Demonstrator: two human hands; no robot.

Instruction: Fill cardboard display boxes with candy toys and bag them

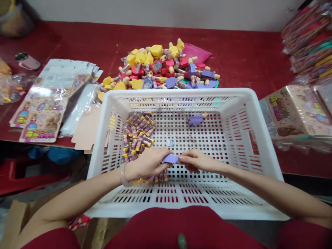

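Note:
Over a white plastic basket (241, 92), both my hands meet at one purple plastic piece (170, 158). My left hand (153, 162), a pale bangle on its wrist, is closed round the body of the piece. The fingers of my right hand (198, 161) pinch its right end; what lies under those fingertips is hidden. Beneath and beyond my left hand, small clear tubes with yellow ends (138, 133) lie heaped in the basket's left side. Another purple piece with a beige knob (196, 120) rests on the basket floor farther back, beside a small pale scrap (169, 143).
Behind the basket, yellow, red and purple knobbed pieces (155, 65) form a pile on the red table (85, 38). Printed cards (43, 121) and plastic sleeves lie left, near a pink cup (28, 61). Printed packages (295, 110) and stacked filled packs (311, 41) stand right.

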